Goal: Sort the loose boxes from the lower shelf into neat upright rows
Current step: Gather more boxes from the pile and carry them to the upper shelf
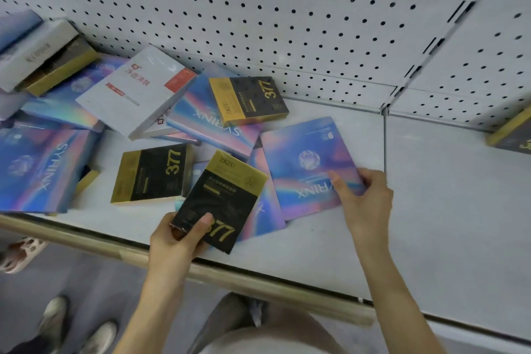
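**As the boxes lie loose: both hands gripping at the lower shelf**

While the other boxes lie scattered flat across the white shelf [431,195], each hand holds one box, and the two hands are well apart. The left hand [175,238] reaches in over the shelf's front edge and pinches the near corner of a black-and-gold box [221,201], thumb pressed on the printed face beside the "377", fingers underneath. This box is tilted and overlaps the holographic box beside it. The right hand [365,198], forearm angled in from the lower right, grips the near right corner of a holographic box [307,164], thumb on top, fingers curled round the edge. Whether that box is lifted off the shelf cannot be told.

Two more black-and-gold boxes [152,172] [248,98] lie face up behind, near a white box [135,89] propped on the heap. A large holographic box [40,169] lies at far left. The pegboard back panel [287,23] rises behind the shelf.
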